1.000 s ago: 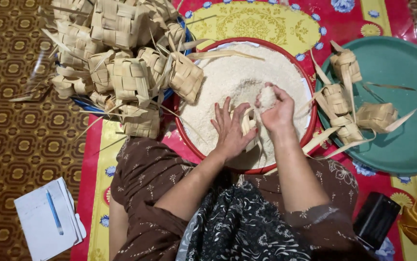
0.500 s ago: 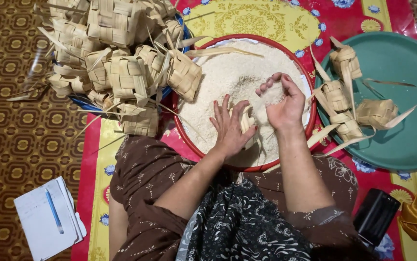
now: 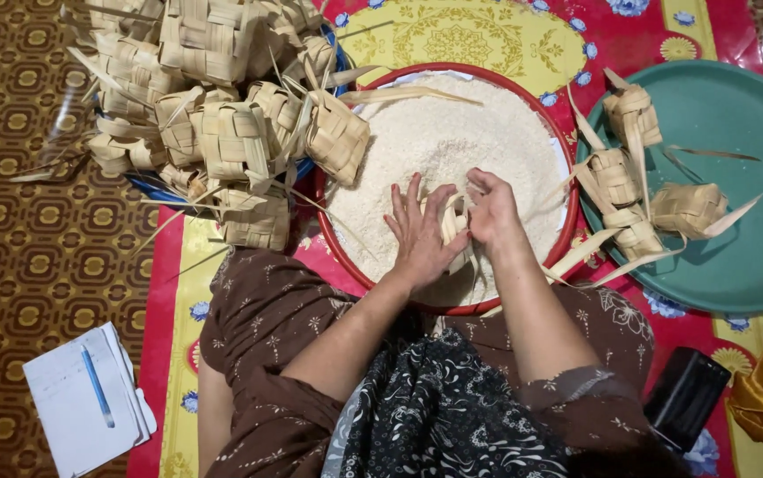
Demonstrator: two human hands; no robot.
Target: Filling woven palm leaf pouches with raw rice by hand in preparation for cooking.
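A red-rimmed basin [image 3: 567, 190] full of white rice [image 3: 452, 133] sits in front of me. My left hand [image 3: 419, 235] rests over the rice and cups a woven palm-leaf pouch [image 3: 454, 226], mostly hidden between my hands. My right hand [image 3: 492, 211] is bunched with fingertips pinched at the pouch's top. Its leaf strips trail toward the basin's near rim.
A heap of several empty woven leaf pouches [image 3: 213, 115] lies at the left of the basin. A green tray [image 3: 736, 177] at the right holds several pouches [image 3: 629, 177]. A notepad with a blue pen [image 3: 85, 403] lies on the patterned floor; a black object [image 3: 687, 394] sits lower right.
My right hand lifted away from the pouch over the rice, then came back down to the pouch's top. My left hand kept hold of the pouch.
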